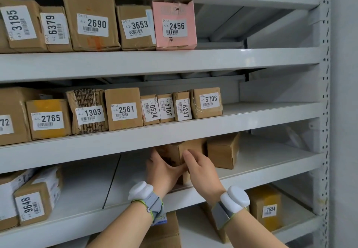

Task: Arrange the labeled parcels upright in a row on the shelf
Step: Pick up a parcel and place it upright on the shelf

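Parcel (pixel 179 153), brown carton, upright on third shelf (pixel 261 168), touching a second carton (pixel 222 151) at its 3 o'clock. Left hand (pixel 162 170) cups its left face, fingers curled round the edge. Right hand (pixel 201 168) grips its right front edge, fingers bent. Label not visible.

Shelves (pixel 174 62) are pale grey. Most boxes are brown w/ white labels & black numbers. Box 2456 (pixel 174 24) is pink. Box 2765 (pixel 48 119) is brown w/ yellow tape. Box 1303 (pixel 88 110) has a dark brown & tan pattern. Box 2690 (pixel 91 21) has orange marks. Box 7654 (pixel 266 207) is yellowish. The held box (pixel 175 153) is brown w/ a dark print. Wrist bands (pixel 230 205) are grey w/ green edges & white tops.
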